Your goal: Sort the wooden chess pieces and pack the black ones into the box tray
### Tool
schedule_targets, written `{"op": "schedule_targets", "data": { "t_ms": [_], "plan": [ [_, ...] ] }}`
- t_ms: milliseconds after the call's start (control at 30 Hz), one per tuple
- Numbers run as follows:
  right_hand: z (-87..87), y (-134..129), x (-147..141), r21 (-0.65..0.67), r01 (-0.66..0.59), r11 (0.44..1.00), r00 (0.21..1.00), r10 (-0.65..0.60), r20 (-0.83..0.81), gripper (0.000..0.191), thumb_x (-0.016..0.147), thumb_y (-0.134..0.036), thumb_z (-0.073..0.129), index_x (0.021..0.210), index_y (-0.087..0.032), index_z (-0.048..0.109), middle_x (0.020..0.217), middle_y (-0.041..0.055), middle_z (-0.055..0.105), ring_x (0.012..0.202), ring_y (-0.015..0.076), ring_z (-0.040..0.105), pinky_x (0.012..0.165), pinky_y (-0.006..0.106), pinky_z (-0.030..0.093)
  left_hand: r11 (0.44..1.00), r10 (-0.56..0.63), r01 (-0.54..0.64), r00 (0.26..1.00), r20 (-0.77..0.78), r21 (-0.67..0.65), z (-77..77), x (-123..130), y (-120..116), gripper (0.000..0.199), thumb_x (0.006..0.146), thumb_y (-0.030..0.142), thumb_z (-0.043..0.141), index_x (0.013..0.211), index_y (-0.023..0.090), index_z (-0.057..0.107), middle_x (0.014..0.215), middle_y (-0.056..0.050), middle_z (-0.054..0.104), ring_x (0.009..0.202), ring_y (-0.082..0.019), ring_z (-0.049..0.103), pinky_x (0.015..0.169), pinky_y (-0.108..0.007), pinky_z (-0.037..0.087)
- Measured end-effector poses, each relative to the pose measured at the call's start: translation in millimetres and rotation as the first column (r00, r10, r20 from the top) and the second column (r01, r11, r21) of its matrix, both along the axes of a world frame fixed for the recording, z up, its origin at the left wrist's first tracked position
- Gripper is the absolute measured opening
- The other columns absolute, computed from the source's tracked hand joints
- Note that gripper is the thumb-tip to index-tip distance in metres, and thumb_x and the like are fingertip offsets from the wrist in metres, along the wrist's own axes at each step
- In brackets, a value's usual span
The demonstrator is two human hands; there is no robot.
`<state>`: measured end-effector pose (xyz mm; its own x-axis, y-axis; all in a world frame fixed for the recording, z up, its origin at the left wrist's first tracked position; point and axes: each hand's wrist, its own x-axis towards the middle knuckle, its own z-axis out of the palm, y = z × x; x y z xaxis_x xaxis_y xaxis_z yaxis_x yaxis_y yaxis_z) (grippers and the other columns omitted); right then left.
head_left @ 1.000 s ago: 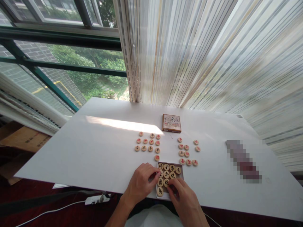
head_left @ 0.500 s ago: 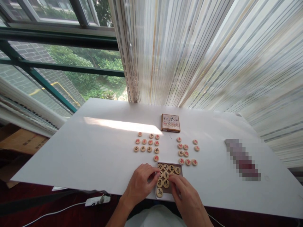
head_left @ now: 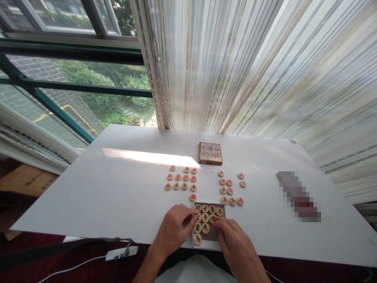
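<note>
A shallow open box [head_left: 216,235] lies at the table's near edge, holding several round wooden Chinese chess pieces with black characters. My left hand [head_left: 178,224] is at the box's left wall, thumb and index tips drawn together over the edge of a partly covered piece [head_left: 198,217]. Whether they pinch that piece or the wall, I cannot tell. From the right, my right hand [head_left: 234,236] reaches over the box. Its fingertips touch the edge of a black cannon piece [head_left: 212,218] lying flat in the second row, while the thumb stays lower and apart.
Beyond the box, loose pieces form a left group [head_left: 177,177] and a right group [head_left: 229,182], mostly red. A printed box lid [head_left: 210,153] lies farther back on the white table [head_left: 118,188]. A blurred-out object [head_left: 299,196] is at the right. A power strip [head_left: 121,252] sits below the table edge.
My right hand has drawn slightly back to the right, so the cannon piece in the second row now shows. My left hand keeps its place at the box. The view has shifted a little.
</note>
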<state>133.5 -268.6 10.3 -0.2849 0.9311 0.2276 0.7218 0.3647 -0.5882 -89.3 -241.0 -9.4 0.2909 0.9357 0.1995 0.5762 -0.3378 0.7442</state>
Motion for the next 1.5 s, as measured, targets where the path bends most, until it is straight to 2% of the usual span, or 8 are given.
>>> {"op": "schedule_targets", "data": {
  "t_ms": [367,633,867,967,1067,1233,1367,1500],
  "plan": [
    [0.4,0.0,0.6,0.029,0.055,0.998,0.994,-0.057,0.09,0.031,0.088,-0.005,0.045,0.101,-0.024,0.065,0.112,0.007,0.073,0.098,0.0256,0.069,0.084,0.042,0.061,1.0,-0.012,0.012,1.0,0.003,0.0,0.0,-0.6,1.3,0.012,0.097,0.023,0.056,0.101,0.025,0.067,0.082,0.0,0.067,0.077,-0.019,0.059,0.077,-0.035,0.044],
    [-0.7,4.3,1.7,0.013,0.082,0.997,0.988,-0.083,0.134,0.029,0.087,-0.004,0.048,0.096,-0.025,0.066,0.115,0.0042,0.074,0.096,0.0256,0.067,0.085,0.044,0.06,1.0,-0.007,0.007,1.0,0.009,-0.007,-1.1,-0.4,0.4,0.012,0.097,0.024,0.056,0.1,0.025,0.067,0.084,-0.001,0.068,0.079,-0.02,0.06,0.077,-0.035,0.045],
    [-1.9,4.1,7.3,0.06,0.085,0.995,0.994,-0.088,0.057,0.026,0.09,-0.011,0.049,0.1,-0.027,0.068,0.116,0.0041,0.072,0.102,0.0252,0.066,0.089,0.043,0.058,1.0,0.003,-0.003,1.0,0.008,-0.008,1.0,-0.7,0.9,0.013,0.097,0.025,0.055,0.101,0.026,0.068,0.084,-0.001,0.068,0.078,-0.02,0.06,0.077,-0.035,0.047],
    [-0.4,3.7,16.7,0.093,0.157,0.983,0.988,-0.155,-0.022,0.023,0.094,-0.019,0.05,0.107,-0.028,0.067,0.115,0.0055,0.071,0.105,0.0246,0.065,0.09,0.042,0.058,1.0,0.019,-0.018,1.0,0.014,-0.016,2.6,-0.8,-0.4,0.014,0.098,0.027,0.055,0.101,0.026,0.069,0.084,-0.002,0.069,0.079,-0.021,0.061,0.078,-0.035,0.048],
    [0.3,6.8,30.3,0.103,0.271,0.957,0.96,-0.261,-0.097,0.021,0.096,-0.026,0.05,0.108,-0.028,0.068,0.112,0.006,0.07,0.096,0.0232,0.066,0.08,0.036,0.06,0.998,0.039,-0.036,0.997,0.073,-0.043,3.6,-0.7,-2.0,0.015,0.098,0.029,0.056,0.101,0.025,0.069,0.085,-0.002,0.069,0.079,-0.019,0.063,0.077,-0.032,0.05],
    [-5.8,18.1,55.5,0.092,0.395,0.914,0.905,-0.37,-0.208,0.021,0.096,-0.036,0.054,0.107,-0.025,0.069,0.106,0.006,0.072,0.074,0.019,0.063,0.066,0.031,0.057,0.986,0.157,-0.139,0.963,0.218,-0.094,5.9,-5.3,-0.6,0.017,0.097,0.033,0.056,0.097,0.023,0.07,0.085,-0.001,0.07,0.077,-0.017,0.064,0.073,-0.026,0.052],
    [-19.9,23.9,73.7,0.007,0.461,0.888,0.845,-0.436,-0.311,0.026,0.095,-0.04,0.055,0.107,-0.022,0.069,0.1,0.0062,0.074,0.078,0.0196,0.067,0.075,0.032,0.056,0.952,0.304,-0.298,0.916,0.262,-0.063,10.7,-23.2,9.8,0.021,0.096,0.038,0.057,0.095,0.021,0.068,0.077,0.0,0.067,0.076,-0.017,0.065,0.076,-0.027,0.052],
    [-32.9,26.4,85.3,-0.155,0.518,0.841,0.747,-0.533,-0.398,0.033,0.092,-0.046,0.057,0.109,-0.02,0.069,0.097,0.007,0.075,0.083,0.0219,0.071,0.08,0.034,0.057,0.909,0.413,-0.414,0.867,0.279,-0.058,16.4,-46.8,24.1,0.026,0.095,0.044,0.057,0.096,0.02,0.068,0.078,-0.002,0.069,0.077,-0.019,0.067,0.078,-0.029,0.054]
  ]
}}
